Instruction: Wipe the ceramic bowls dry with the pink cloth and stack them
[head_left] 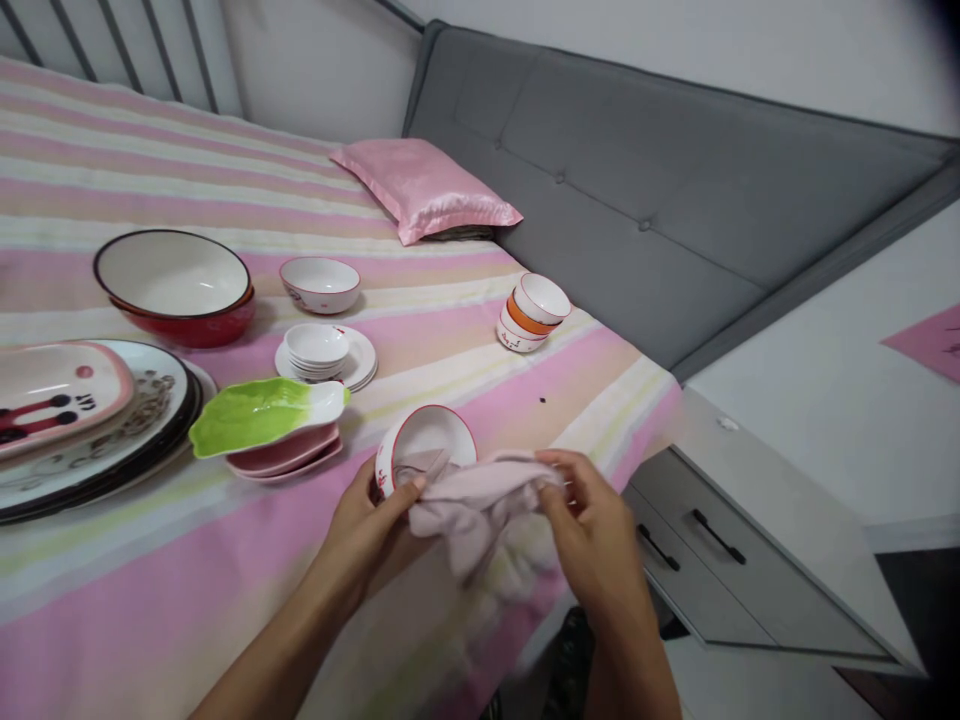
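Note:
My left hand (381, 510) grips a white bowl (435, 432) with a red rim, tilted so that its inside faces me. Its thumb also presses one end of a pale pink cloth (480, 505) at the bowl's edge, and part of the cloth lies inside the bowl. To the right, my right hand (589, 510) pinches the other end of the cloth, which hangs bunched between both hands. The underside of the bowl is hidden.
Left of my hands lie a green leaf-shaped dish (255, 415) on pink dishes (289, 455), small white bowls (316, 345), red-and-white basins (176, 275) and stacked platters (161, 400). Stacked bowls (532, 312) stand near the grey headboard (600, 170). A nightstand (720, 540) is at right.

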